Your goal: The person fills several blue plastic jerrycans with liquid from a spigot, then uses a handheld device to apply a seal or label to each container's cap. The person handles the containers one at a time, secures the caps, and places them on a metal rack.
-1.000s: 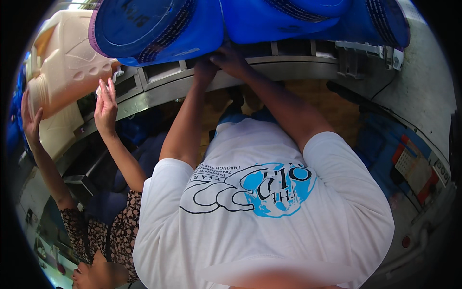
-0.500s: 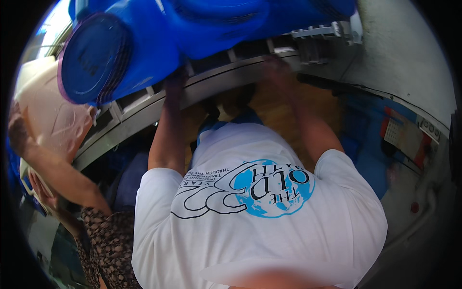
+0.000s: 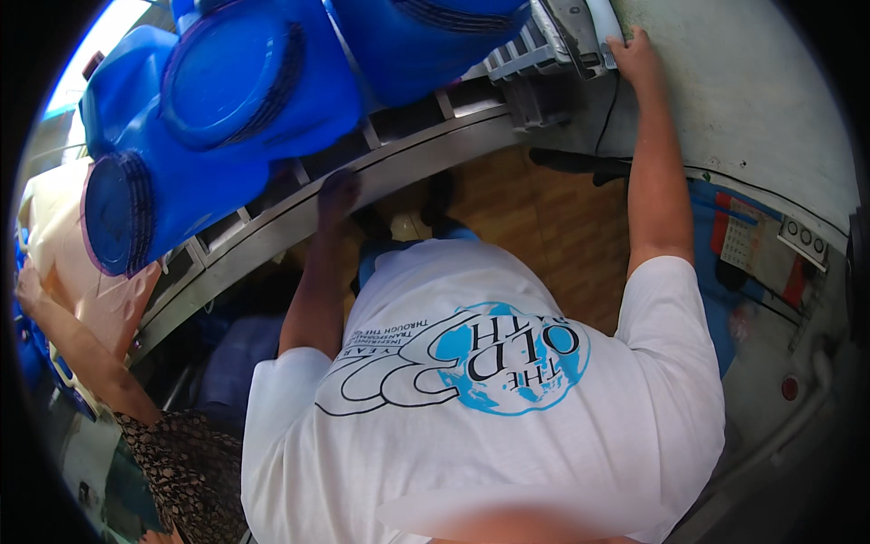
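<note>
Moved: right hand (image 3: 634, 54) now off the blue drums (image 3: 263, 82), flat and open on the grey machine edge (image 3: 580, 36).
Left hand (image 3: 337, 192): on the metal rail (image 3: 272, 227); grip state unclear.
Drums: bulky, stiff, smooth plastic, probably light if empty; best held at the ribbed rims.

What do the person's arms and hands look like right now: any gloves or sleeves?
Both hands are bare, no gloves: left hand, right hand. Short white T-shirt sleeves end above the elbows, forearms uncovered. No watch or rings show. The shirt front carries a blue round print.

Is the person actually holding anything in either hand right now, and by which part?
Nothing is lifted. The left hand rests on the metal rail below the blue drums. The right hand lies on the grey machine's edge; whether its fingers grip it cannot be told.
</note>
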The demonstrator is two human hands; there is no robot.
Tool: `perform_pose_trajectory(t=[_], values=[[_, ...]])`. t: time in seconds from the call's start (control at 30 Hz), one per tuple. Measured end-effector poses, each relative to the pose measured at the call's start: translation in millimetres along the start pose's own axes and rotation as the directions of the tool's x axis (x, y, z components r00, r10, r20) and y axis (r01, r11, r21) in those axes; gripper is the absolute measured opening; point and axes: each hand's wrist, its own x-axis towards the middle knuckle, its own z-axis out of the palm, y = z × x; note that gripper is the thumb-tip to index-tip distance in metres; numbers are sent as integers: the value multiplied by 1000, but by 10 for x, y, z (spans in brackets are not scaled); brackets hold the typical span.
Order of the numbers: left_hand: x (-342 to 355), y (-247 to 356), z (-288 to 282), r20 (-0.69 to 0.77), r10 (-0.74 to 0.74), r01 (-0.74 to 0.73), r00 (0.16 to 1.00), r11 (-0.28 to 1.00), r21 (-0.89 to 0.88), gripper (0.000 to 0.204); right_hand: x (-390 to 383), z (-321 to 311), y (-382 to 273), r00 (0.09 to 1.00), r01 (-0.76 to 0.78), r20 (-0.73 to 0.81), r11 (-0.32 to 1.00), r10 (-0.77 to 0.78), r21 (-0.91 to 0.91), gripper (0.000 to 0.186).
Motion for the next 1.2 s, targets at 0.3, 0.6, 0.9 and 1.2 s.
perform_pose_trajectory(t=[0.3, 0.6, 0.9, 1.2], values=[[783, 505, 2058, 330, -40, 161, 943, 923, -349, 51, -15, 61, -87, 977, 50, 191, 977, -91, 209, 73], [1184, 624, 2651, 139, -191, 236, 972, 755, -611, 37, -1724, -423, -248, 684, -681, 593, -80, -424, 728, 64], [1341, 633, 2767, 20, 23, 3, 1000, 606, -795, 20, -1999, 365, -385, 445, -854, 761, 30, -472, 519, 63], [1541, 562, 2719, -56, -46, -20, 997, 568, -823, 18, -1801, 539, -573, 456, -839, 852, 196, -257, 508, 56]])
